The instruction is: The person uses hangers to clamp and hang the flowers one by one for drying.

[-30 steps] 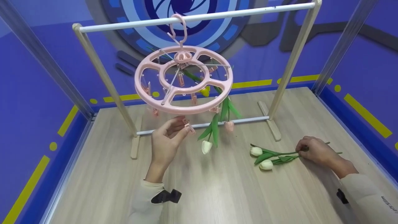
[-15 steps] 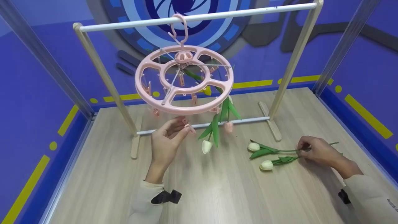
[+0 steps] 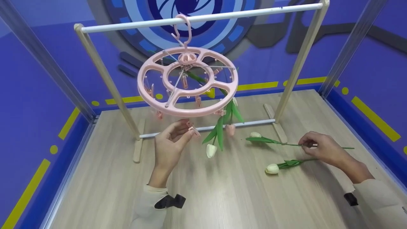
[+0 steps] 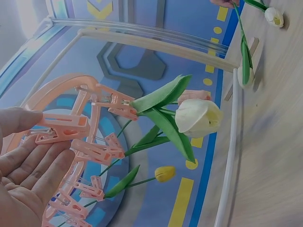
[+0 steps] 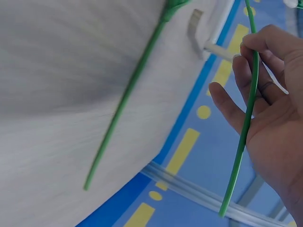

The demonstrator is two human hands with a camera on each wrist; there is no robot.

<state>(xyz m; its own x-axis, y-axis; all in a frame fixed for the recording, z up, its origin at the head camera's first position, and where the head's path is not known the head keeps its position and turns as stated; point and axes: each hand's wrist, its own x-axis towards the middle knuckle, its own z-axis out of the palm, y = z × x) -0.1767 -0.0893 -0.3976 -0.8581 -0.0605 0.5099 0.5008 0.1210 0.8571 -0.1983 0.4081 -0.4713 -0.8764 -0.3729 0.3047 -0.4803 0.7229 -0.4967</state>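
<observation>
My left hand pinches a pink clothespin below the front rim of a round pink clip hanger. In the left wrist view, thumb and fingertips hold that clothespin by its handle end, and nothing is between its clip ends. At the right, my right hand pinches the green stem of a white tulip, whose bloom points left. The right wrist view shows the stem running past the palm. A second white tulip lies on the table nearer to me.
The hanger hooks over the white top bar of a wooden stand. Upside down from its clips hang a white tulip, a pink tulip and a yellow tulip. A white lower bar crosses near the table.
My right hand has lifted one white tulip away from the other and moved it slightly back and left. The left hand stays in place on the clothespin.
</observation>
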